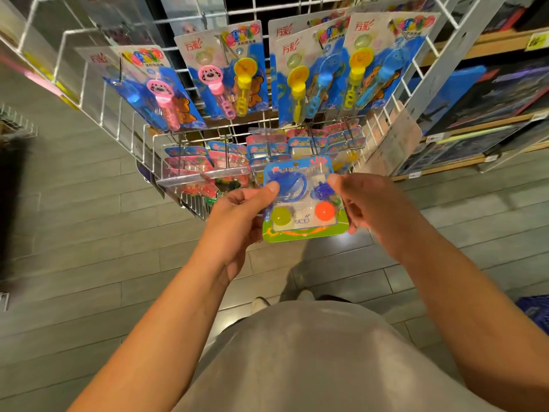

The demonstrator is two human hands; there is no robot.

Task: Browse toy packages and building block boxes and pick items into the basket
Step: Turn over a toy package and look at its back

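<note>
1. The left hand (237,215) and right hand (368,203) each pinch a side edge of the blue-and-green carded blister toy pack (303,200), thumbs on its face, holding it flat, probably to inspect it.
2. Just beyond the hands hangs the white wire display rack (124,120), with bubble-wand packs (228,75) higher up.
3. The dark blue basket (536,312) sits low beside the right forearm, so a drop there looks likely.

Single head-worn wide-angle view, looking forward and down, close on wire rack (124,93), floor (89,233) below
</note>
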